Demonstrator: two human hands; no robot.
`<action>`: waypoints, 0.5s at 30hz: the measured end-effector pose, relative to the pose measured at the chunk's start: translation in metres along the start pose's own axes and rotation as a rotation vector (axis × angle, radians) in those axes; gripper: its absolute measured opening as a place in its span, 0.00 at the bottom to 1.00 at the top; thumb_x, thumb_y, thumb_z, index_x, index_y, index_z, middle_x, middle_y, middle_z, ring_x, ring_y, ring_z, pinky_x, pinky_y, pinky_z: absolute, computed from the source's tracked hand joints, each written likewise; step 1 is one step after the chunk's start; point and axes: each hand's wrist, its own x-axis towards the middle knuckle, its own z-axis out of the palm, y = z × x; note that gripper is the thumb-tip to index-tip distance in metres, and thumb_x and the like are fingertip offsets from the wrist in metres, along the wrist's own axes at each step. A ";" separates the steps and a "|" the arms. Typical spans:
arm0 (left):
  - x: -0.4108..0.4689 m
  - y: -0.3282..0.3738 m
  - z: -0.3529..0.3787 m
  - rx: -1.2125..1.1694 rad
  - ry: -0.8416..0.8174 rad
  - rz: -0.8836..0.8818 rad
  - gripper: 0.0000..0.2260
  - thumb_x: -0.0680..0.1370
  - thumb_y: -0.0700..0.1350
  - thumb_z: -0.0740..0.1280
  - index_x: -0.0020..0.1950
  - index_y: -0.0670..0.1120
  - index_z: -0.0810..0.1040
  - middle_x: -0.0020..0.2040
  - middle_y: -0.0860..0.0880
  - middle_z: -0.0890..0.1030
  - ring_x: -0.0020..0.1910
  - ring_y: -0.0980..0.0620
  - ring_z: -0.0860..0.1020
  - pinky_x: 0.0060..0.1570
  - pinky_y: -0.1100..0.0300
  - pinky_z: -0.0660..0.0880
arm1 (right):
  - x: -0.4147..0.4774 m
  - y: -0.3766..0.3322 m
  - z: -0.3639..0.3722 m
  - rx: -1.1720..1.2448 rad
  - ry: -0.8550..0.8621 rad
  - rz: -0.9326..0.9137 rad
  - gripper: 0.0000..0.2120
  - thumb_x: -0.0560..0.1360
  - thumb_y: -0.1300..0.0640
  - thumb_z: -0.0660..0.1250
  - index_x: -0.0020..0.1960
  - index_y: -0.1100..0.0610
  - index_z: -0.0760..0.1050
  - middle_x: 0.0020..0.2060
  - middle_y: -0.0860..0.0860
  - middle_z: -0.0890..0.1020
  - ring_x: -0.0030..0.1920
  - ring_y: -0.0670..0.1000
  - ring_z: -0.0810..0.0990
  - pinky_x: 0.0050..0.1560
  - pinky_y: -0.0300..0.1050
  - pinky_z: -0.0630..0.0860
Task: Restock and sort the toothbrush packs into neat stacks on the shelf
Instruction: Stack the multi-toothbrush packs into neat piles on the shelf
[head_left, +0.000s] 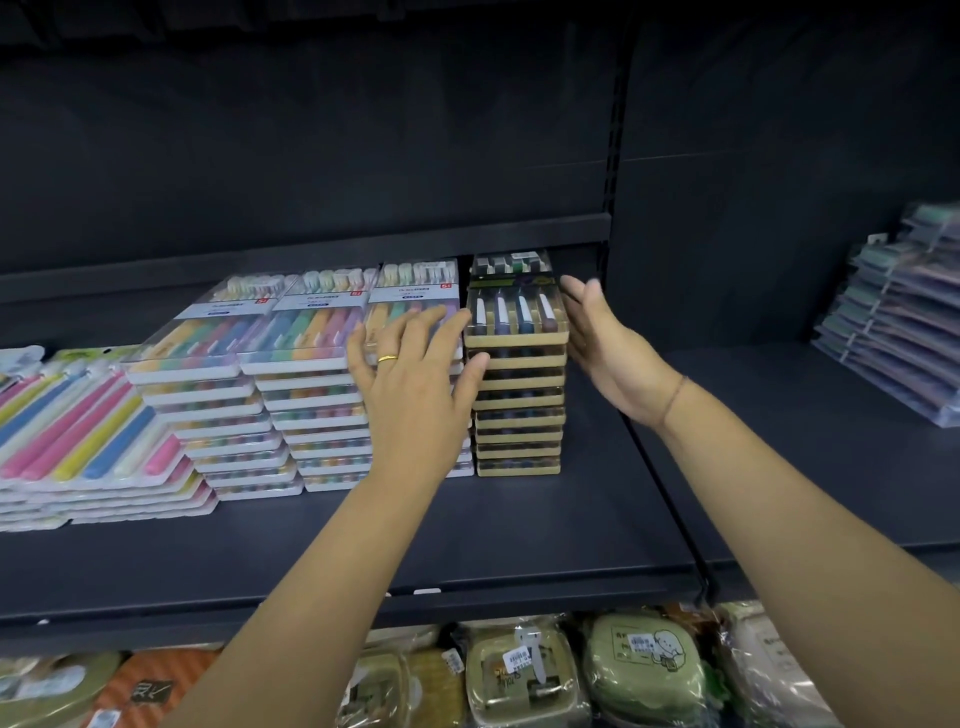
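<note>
A stack of tan-edged toothbrush packs (517, 384) with dark brushes stands on the dark shelf (467, 535). My left hand (415, 384), wearing a gold ring, lies flat against the stack's left side, its fingers straight and spread partly over the neighbouring pastel stack (410, 306). My right hand (602, 338) is held flat and upright by the stack's right side, at or just off its edge. Two more stacks of pastel packs (249, 395) stand further left.
Flat packs of coloured brushes (78, 436) lie at the far left. A slanted pile of dark packs (898, 322) sits on the right-hand shelf bay, past a metal upright (613, 156). Wrapped green and orange goods (524, 670) fill the shelf below.
</note>
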 end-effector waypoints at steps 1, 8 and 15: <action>0.000 0.000 -0.001 0.003 0.000 0.005 0.20 0.80 0.57 0.56 0.66 0.51 0.77 0.62 0.49 0.78 0.66 0.47 0.70 0.71 0.42 0.49 | 0.008 -0.001 0.001 0.091 0.036 0.059 0.33 0.79 0.35 0.49 0.79 0.50 0.53 0.74 0.43 0.64 0.75 0.45 0.62 0.76 0.46 0.57; 0.000 -0.003 0.000 0.005 0.010 0.020 0.19 0.80 0.57 0.56 0.66 0.51 0.77 0.62 0.50 0.78 0.66 0.49 0.67 0.70 0.43 0.49 | 0.069 -0.015 0.008 0.270 0.148 0.241 0.27 0.79 0.33 0.49 0.56 0.51 0.77 0.54 0.52 0.84 0.57 0.53 0.82 0.63 0.52 0.75; -0.001 -0.004 0.003 -0.010 -0.011 0.018 0.19 0.80 0.57 0.57 0.67 0.51 0.75 0.63 0.50 0.77 0.67 0.47 0.69 0.72 0.43 0.47 | 0.082 -0.011 0.009 0.189 0.160 0.254 0.21 0.81 0.38 0.54 0.51 0.53 0.77 0.40 0.51 0.83 0.38 0.48 0.82 0.34 0.37 0.80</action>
